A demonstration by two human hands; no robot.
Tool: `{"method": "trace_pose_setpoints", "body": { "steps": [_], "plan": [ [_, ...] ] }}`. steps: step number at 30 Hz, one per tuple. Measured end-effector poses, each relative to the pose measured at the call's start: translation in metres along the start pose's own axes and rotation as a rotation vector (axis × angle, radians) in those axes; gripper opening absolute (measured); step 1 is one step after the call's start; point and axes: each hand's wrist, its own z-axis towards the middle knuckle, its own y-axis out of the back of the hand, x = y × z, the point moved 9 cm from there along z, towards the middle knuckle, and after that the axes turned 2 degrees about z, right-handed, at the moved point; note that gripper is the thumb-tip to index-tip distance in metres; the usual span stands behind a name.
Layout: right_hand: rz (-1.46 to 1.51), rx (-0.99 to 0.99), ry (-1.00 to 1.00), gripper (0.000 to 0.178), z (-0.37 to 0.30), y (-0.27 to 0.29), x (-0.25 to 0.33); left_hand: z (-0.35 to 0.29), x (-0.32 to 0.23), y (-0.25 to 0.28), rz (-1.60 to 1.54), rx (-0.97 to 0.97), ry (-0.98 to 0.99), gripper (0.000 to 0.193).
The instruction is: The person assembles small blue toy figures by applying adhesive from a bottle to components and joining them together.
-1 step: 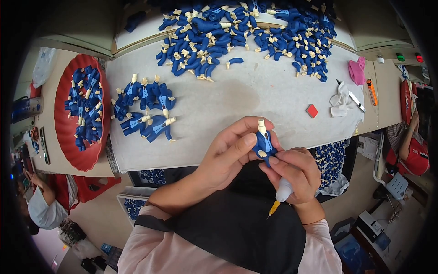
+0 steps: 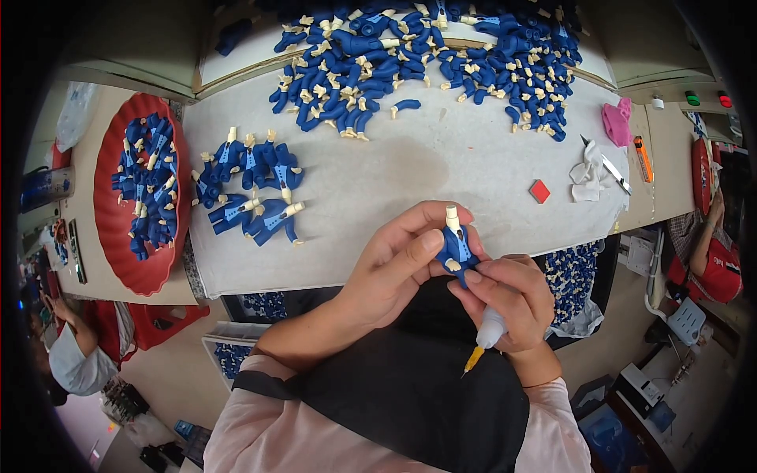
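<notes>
**A:** Head view first. Where is the piece you are working on?

**B:** Your left hand (image 2: pixel 394 268) holds the small blue figure (image 2: pixel 456 246) upright at the near edge of the desk (image 2: pixel 441 173), above your lap. The fingers are closed around its torso, and the cream neck peg points up. Your right hand (image 2: pixel 509 303) meets it from below, with thumb and forefinger pinching the lower part. The remaining fingers are curled round a small squeeze bottle (image 2: pixel 487 331), whose orange nozzle points down and away from the figure.

**A:** How will it handle?

**B:** I'd judge it light, hard moulded plastic, stiff and a bit slick. The thin cream hands and the peg look like the weak spots, so keep your hold on the torso. The bottle looks soft-walled, so grip it gently.

**A:** What lies around you?

**B:** A cluster of finished figures (image 2: pixel 252 189) lies on the desk to your left. Just beyond it a red tray (image 2: pixel 106 236) holds more. A large heap of loose blue arms (image 2: pixel 426 63) lies along the far side. To your right are a white rag (image 2: pixel 587 173), a red square (image 2: pixel 539 191), an orange cutter (image 2: pixel 643 158) and a pink cloth (image 2: pixel 617 122).

**A:** Anything different from the earlier frame?

**B:** Nothing I can see. Both hands, the figure and the bottle sit just as they did.
</notes>
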Motion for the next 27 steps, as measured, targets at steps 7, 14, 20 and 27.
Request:
{"method": "trace_pose_setpoints", "body": {
  "steps": [7, 14, 20, 27],
  "plan": [
    [0.007, 0.003, -0.008, 0.031, -0.001, -0.002, 0.001, -0.001, -0.001, 0.001, 0.008, 0.007, -0.019, 0.032],
    [0.024, -0.002, -0.023, 0.032, -0.002, -0.002, -0.001, -0.001, 0.000, 0.001, -0.003, 0.002, -0.017, 0.032],
    [0.010, -0.011, -0.023, 0.032, -0.001, 0.001, 0.000, 0.001, 0.002, -0.004, -0.076, 0.051, 0.039, 0.034],
    [-0.037, -0.049, -0.007, 0.030, -0.004, -0.001, -0.002, -0.003, -0.008, -0.011, 0.086, 0.010, -0.033, 0.044]
  ]
}}
